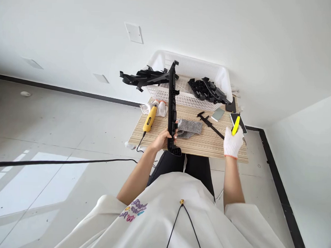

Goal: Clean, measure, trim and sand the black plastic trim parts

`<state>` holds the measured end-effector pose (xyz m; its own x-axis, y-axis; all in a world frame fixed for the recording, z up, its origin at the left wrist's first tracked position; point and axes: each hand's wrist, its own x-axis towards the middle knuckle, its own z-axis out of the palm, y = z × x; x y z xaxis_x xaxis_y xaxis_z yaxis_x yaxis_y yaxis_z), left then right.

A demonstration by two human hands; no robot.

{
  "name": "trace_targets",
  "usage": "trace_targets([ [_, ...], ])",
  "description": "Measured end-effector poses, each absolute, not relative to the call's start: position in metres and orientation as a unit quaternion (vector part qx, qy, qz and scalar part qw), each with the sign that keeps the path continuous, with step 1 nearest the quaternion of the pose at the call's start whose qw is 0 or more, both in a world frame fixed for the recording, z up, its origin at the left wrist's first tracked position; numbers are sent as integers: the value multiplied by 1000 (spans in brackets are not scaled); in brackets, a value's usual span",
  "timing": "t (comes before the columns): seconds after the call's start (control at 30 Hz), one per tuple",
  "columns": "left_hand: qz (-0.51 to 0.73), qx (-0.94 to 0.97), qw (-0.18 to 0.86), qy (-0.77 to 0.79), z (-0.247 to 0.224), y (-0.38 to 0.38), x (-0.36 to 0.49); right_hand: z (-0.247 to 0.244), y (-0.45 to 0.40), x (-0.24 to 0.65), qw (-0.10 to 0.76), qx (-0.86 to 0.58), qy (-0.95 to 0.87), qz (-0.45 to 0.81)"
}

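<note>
My bare left hand (162, 139) is closed around the lower part of a long black plastic trim piece (172, 102). The piece stands nearly upright, its clips and ribs showing along one side and its top end in front of the white basket. On my right hand (233, 143) is a white knitted glove. Those fingers grip a bright yellow-handled tool (236, 126) with a thin dark tip pointing up, over the table's right side. The tool is apart from the trim piece. A grey cloth (189, 128) lies just right of my left hand.
A white plastic basket (194, 100) holds black plastic parts (208, 90); others (145, 78) overhang its left side. On the wooden table (208, 150) lie a yellow corded hand tool (150, 117), a white glove (162, 109), a black caliper (211, 125), a grey-green block (217, 114) and a phone (241, 125).
</note>
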<state>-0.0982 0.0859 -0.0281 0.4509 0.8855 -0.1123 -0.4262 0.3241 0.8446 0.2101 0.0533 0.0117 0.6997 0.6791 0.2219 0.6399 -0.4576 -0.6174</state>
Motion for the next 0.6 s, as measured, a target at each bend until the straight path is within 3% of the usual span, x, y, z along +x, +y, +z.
trace_targets([
  [0.07, 414, 387, 767, 301, -25, 85, -99, -4, 18, 198, 420, -827, -365, 80],
  [0.2, 406, 394, 768, 301, -23, 98, -97, -26, -16, 185, 473, -677, -446, 346],
  [0.3, 436, 406, 746, 299, -25, 112, -91, -23, -7, 190, 435, -597, -476, 478],
  [0.37, 464, 407, 726, 304, -29, 117, -86, -16, 6, 195, 362, -578, -493, 540],
  [0.47, 498, 405, 698, 317, -34, 121, -79, -10, 22, 194, 263, -568, -537, 566],
  [0.6, 515, 404, 672, 346, -38, 126, -75, -17, 30, 182, 326, -565, -569, 501],
])
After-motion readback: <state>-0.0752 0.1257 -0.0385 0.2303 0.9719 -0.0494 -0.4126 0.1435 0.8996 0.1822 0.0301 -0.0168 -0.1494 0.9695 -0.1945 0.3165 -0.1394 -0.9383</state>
